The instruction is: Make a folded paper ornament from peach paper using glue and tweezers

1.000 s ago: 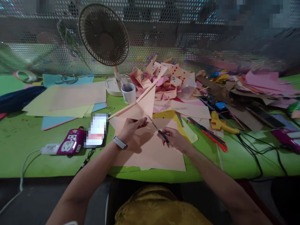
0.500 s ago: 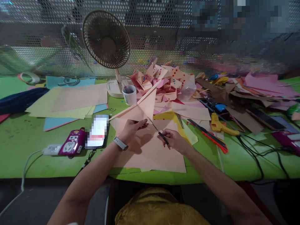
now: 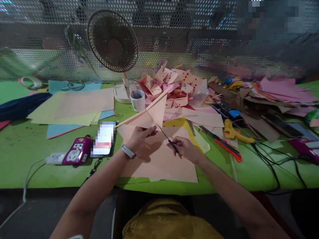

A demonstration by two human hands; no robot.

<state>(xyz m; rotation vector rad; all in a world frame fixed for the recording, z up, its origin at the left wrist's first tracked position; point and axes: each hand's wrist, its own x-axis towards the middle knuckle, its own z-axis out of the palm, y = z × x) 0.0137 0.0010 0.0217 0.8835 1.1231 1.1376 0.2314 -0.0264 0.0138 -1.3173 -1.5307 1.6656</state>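
Observation:
My left hand (image 3: 143,137), with a pale watch on its wrist, pinches the lower edge of a folded peach paper sheet (image 3: 152,113). That sheet is raised, with a narrow strip along its slanting upper edge. My right hand (image 3: 183,148) grips a pair of scissors (image 3: 172,145) by the dark handles. Their thin blades point up and left, reaching the folded paper close to my left fingertips. Whether the blades are apart is too small to tell. Beneath both hands a larger peach sheet (image 3: 164,166) lies flat on the green tabletop (image 3: 214,181).
A fan (image 3: 113,43) and a white cup (image 3: 138,101) stand behind, beside a heap of paper pieces (image 3: 171,86). Left are a phone (image 3: 103,139), a purple power strip (image 3: 77,151) and stacked sheets (image 3: 74,106). Right lie a red-black cutter (image 3: 224,146) and a yellow glue gun (image 3: 235,132).
Almost nothing differs. Both hands, the folded paper and the scissors stay in nearly the same place; the whole view has shifted very slightly.

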